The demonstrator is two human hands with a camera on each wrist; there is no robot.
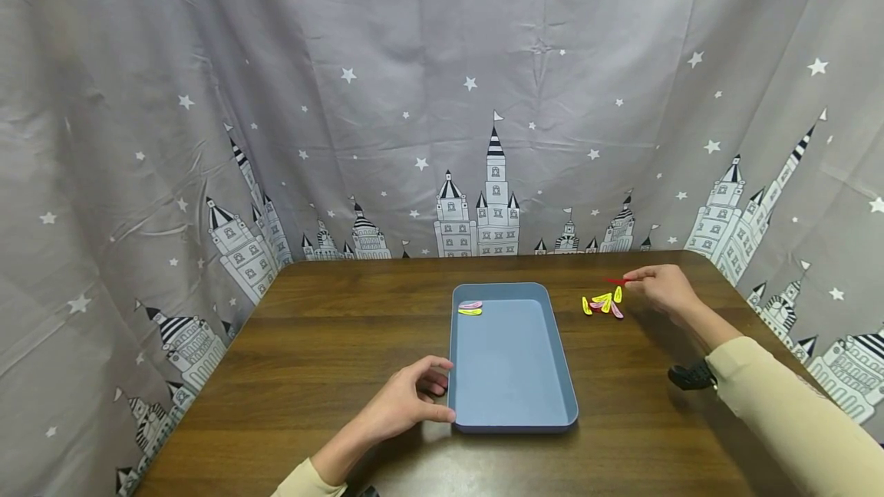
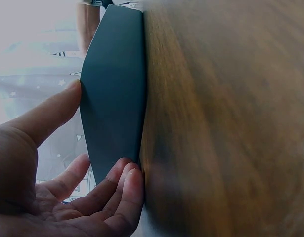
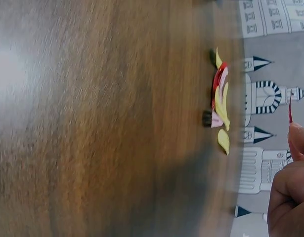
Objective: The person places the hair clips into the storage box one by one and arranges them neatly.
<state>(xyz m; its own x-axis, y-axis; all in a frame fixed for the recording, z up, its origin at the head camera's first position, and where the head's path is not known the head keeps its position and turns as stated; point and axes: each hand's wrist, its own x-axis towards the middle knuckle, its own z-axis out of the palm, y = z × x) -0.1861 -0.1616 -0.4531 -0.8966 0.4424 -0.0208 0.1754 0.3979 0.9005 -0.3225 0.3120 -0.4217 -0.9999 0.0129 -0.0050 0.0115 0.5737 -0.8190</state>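
Between thumb and fingertips my right hand [image 1: 664, 287] pinches a red hair clip [image 1: 617, 281], raised above the table; in the right wrist view the clip [image 3: 290, 109] points up out of the fingers. Just below that hand lies a small pile of yellow, pink and red hair clips [image 1: 606, 301]. My left hand [image 1: 407, 397] rests at the left side of a blue-grey tray [image 1: 571, 397], thumb and fingertips touching its wall [image 2: 114, 94], fingers loosely bent. Inside the tray, by its far left corner, a pink clip [image 1: 471, 304] and a yellow clip [image 1: 470, 312] lie side by side.
The brown wooden table [image 1: 331, 328] carries the tray near its middle and the clip pile to the right. Behind its far edge hangs a grey curtain [image 1: 387, 98] printed with castles and stars.
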